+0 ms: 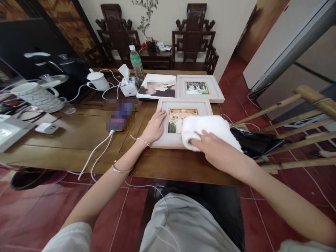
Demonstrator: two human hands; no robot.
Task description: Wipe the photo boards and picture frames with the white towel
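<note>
A light-wood picture frame (pixel 164 140) lies face up on the wooden table, with a small photo inside a wide pale mat. My left hand (pixel 154 126) holds its left side, fingers over the edge. In my right hand (pixel 208 140) is a folded white towel (pixel 210 127), pressed onto the frame's right part and hiding the right part of the photo and that side of the frame. Just behind lie a second light-wood picture frame (pixel 220 94) and a white-and-dark photo panel (pixel 164 79), side by side.
On the table (pixel 78 140) stand a green-labelled bottle (pixel 136 64), a tissue box (pixel 129 87), a lidded white cup (pixel 98 81) and a patterned mug (pixel 36 96). A phone (pixel 119 117) trails white cables. At right are a black bag (pixel 254 141) and a bamboo chair (pixel 301 129).
</note>
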